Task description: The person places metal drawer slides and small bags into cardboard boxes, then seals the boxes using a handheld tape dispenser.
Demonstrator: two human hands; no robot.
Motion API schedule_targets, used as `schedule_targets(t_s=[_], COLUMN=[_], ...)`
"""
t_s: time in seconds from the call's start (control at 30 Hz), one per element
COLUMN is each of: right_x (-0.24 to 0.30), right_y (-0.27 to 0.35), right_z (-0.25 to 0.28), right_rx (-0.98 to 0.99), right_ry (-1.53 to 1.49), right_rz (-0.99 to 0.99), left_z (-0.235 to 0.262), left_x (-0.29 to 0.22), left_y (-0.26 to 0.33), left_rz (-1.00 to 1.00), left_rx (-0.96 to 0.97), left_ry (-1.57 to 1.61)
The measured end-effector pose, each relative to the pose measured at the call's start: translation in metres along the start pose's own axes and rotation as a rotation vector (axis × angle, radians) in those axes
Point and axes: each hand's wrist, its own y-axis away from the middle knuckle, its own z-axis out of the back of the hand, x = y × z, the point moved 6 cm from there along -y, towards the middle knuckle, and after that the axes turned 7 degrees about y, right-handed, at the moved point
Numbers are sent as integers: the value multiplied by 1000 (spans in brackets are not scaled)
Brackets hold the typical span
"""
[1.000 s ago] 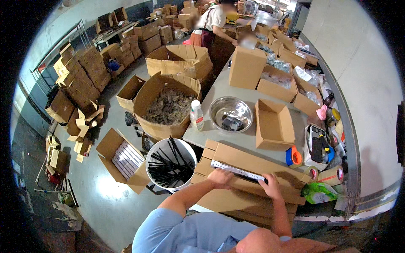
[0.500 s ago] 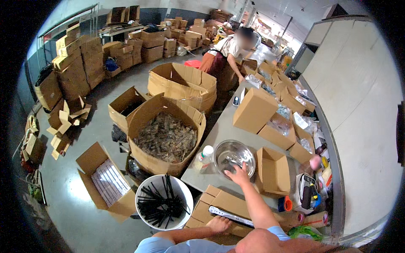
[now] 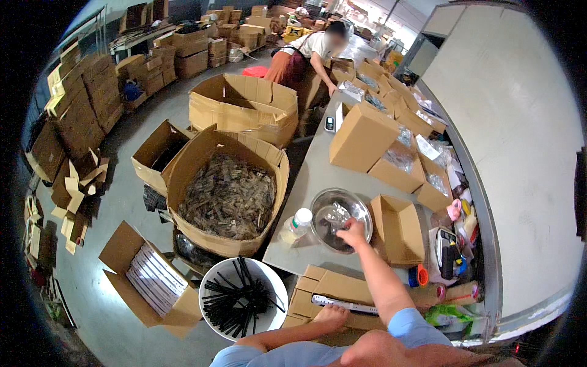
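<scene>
My right hand reaches into a round metal bowl on the grey table. Its fingers are drawn together among small dark pieces and something clear; what lies between them cannot be made out. My left hand is closed at the near edge of a slotted, light metal rail, with its fingertips partly hidden. Under the rail lies a flat cardboard box. A clear bottle with a white cap stands left of the bowl, and an open carton is right of it.
A white bucket of black strips stands left of my left arm. Beyond it are a carton of white rails and a large carton of small packets. Cartons with plastic bags line the table. Another person leans over its far end.
My right hand has moved deeper into the bowl and its spread fingers have drawn together. My left hand stays at the rail. The whole view has shifted slightly.
</scene>
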Motion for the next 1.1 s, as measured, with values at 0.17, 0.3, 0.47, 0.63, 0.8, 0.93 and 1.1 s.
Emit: schedule_targets(t_s=[0.17,0.3,0.47,0.63,0.8,0.93,1.1], right_x=[-13,-8,-57,-152,-262,-276,-285], right_y=[23,70,170,273,344,355,348], right_z=[32,73,146,169,130,71,83], right_rx=[84,43,-127,-273,-607,-170,-34], right_ry=[-297,-641,-873,-893,-603,-297,-303], right_rz=[-40,28,76,-155,-241,-273,-279], left_z=[-7,-8,6,8,0,-11,-17], left_x=[-5,-4,-15,-30,-45,-47,-50], left_y=[5,6,7,21,28,39,46], left_rz=[11,30,108,124,68,84,93], left_rx=[-37,1,202,101,-33,-48,-25], left_ry=[-102,-120,-176,-221,-247,-284,-291])
